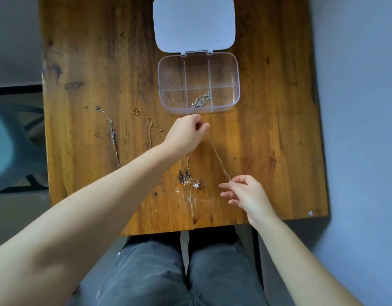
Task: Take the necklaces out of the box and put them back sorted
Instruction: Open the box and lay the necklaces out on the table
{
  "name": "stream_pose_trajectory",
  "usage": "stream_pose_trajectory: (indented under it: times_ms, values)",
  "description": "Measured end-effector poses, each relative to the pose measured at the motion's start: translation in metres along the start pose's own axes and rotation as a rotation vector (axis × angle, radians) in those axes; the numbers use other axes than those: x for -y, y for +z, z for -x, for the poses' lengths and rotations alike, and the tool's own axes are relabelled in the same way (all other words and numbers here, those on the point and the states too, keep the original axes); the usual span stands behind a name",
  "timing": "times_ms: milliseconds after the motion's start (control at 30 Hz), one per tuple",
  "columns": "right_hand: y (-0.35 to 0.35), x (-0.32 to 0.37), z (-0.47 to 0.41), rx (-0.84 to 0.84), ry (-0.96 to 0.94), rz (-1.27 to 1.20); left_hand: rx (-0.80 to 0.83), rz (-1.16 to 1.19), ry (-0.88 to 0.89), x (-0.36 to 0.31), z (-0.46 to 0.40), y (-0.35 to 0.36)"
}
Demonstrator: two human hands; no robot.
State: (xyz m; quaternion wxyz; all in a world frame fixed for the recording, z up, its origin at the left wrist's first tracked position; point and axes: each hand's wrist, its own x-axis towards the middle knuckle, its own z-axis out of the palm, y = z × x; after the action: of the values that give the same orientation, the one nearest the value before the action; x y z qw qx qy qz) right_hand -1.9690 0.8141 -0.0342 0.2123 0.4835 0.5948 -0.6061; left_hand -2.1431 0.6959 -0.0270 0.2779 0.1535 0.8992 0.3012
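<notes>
A clear plastic box (234, 69) with several compartments stands open on the wooden table, its white lid (194, 24) folded back. One silver necklace (201, 100) lies bunched in the front middle compartment. A thin chain (219, 157) is stretched between my hands: my left hand (187, 133) pinches its far end just in front of the box, my right hand (245, 193) pinches its near end. A silver necklace (112, 133) and a gold necklace (149, 124) lie at the left. A chain with a flower pendant (196, 185) lies under my left wrist.
The wooden table (279, 129) ends just before my knees, which are in grey jeans (190, 272). A blue chair (16, 140) stands beyond the table's left edge. A grey wall runs along the right side.
</notes>
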Motion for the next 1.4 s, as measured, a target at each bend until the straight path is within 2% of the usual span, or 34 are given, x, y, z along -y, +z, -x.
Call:
stream_pose_trajectory:
  times_ms: [67, 133, 267, 367, 467, 533, 600, 667, 700, 833, 900, 1000, 1200, 1400]
  values:
    - [0.014, -0.010, 0.001, 0.004, -0.038, 0.085, -0.088, -0.142, 0.137, -0.001, 0.001, 0.015]
    - [0.024, -0.019, 0.001, -0.067, -0.123, 0.256, -0.125, -0.289, 0.265, 0.002, -0.001, 0.023]
    - [0.024, -0.032, 0.000, -0.200, -0.271, 0.606, -0.076, -0.499, 0.366, 0.012, -0.010, 0.026]
    - [0.017, -0.031, 0.001, -0.164, -0.293, 0.704, -0.044, -0.500, 0.392, 0.021, -0.009, 0.020]
    - [0.010, -0.006, 0.001, -0.138, -0.337, 0.677, -0.106, -0.426, 0.423, 0.031, 0.001, 0.006]
    - [0.010, 0.030, -0.004, -0.171, -0.463, 0.610, -0.226, -0.408, 0.413, 0.040, 0.006, -0.006]
    - [0.016, 0.077, -0.013, -0.224, -0.682, 0.574, -0.337, -0.395, 0.335, 0.048, 0.007, -0.019]
    - [0.030, 0.123, -0.027, -0.203, -0.869, 0.641, -0.348, -0.384, 0.253, 0.054, 0.004, -0.031]
    - [0.039, 0.143, -0.035, -0.153, -0.900, 0.733, -0.323, -0.392, 0.230, 0.056, 0.001, -0.036]
    - [0.075, 0.189, -0.072, 0.049, -0.773, 1.420, -0.242, -0.404, 0.237, 0.061, -0.009, -0.047]
    - [0.080, 0.192, -0.080, 0.085, -0.715, 1.590, -0.252, -0.397, 0.259, 0.060, -0.012, -0.047]
    - [0.081, 0.191, -0.084, 0.125, -0.687, 1.612, -0.275, -0.368, 0.254, 0.060, -0.011, -0.045]
    - [0.074, 0.198, -0.091, 0.316, -0.562, 1.430, -0.301, -0.344, 0.248, 0.060, -0.011, -0.043]
    - [0.072, 0.182, -0.088, 0.156, -0.751, 1.491, -0.299, -0.349, 0.255, 0.060, -0.011, -0.042]
